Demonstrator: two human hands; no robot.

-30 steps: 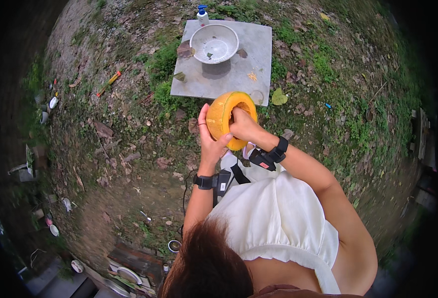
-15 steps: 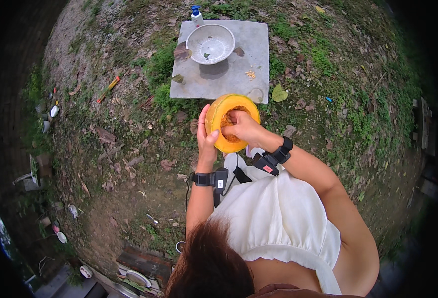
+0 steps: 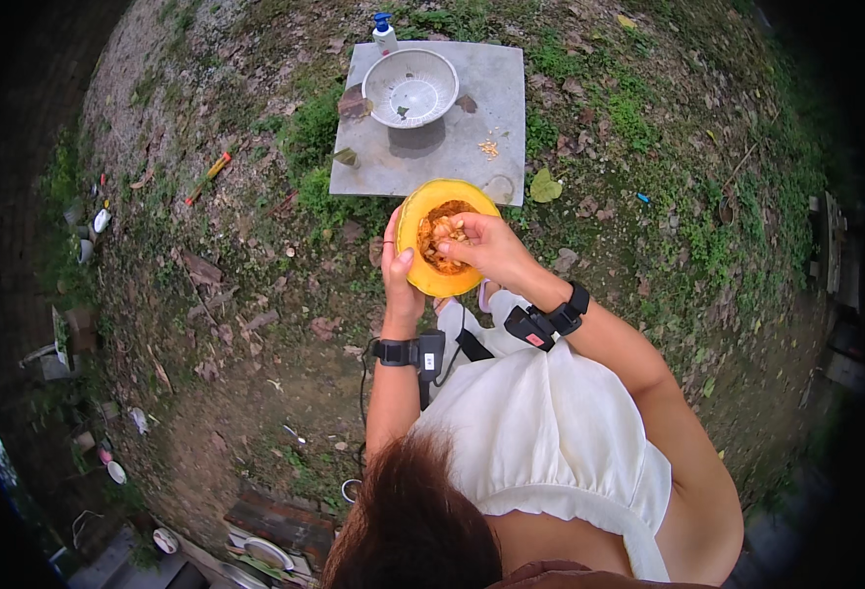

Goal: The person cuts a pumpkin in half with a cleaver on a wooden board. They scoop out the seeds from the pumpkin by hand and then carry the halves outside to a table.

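A cut pumpkin half [image 3: 422, 278] with yellow-orange flesh is held up in front of me, its hollow tilted toward me. My left hand [image 3: 397, 263] wraps round its left side, thumb on the cut rim. Seeds and stringy pulp [image 3: 440, 234] fill the hollow. At the hollow's right side, my right hand [image 3: 491, 247] has its fingers closed on some of the pumpkin seeds and pulp. Beyond the pumpkin, a few loose pumpkin seeds [image 3: 489, 149] lie on a grey slab table [image 3: 373, 177].
On the slab stand a white plastic colander [image 3: 411, 88] and a white pump bottle [image 3: 384, 35] with a blue top. Dry leaves [image 3: 354, 103] lie there too. An orange-and-green stick-like object [image 3: 209, 178] rests on the leafy ground to the left.
The pumpkin has turned so its hollow faces me more and shows the seeds. My right fingers have drawn back from deep inside and now pinch seeds and pulp near the opening.
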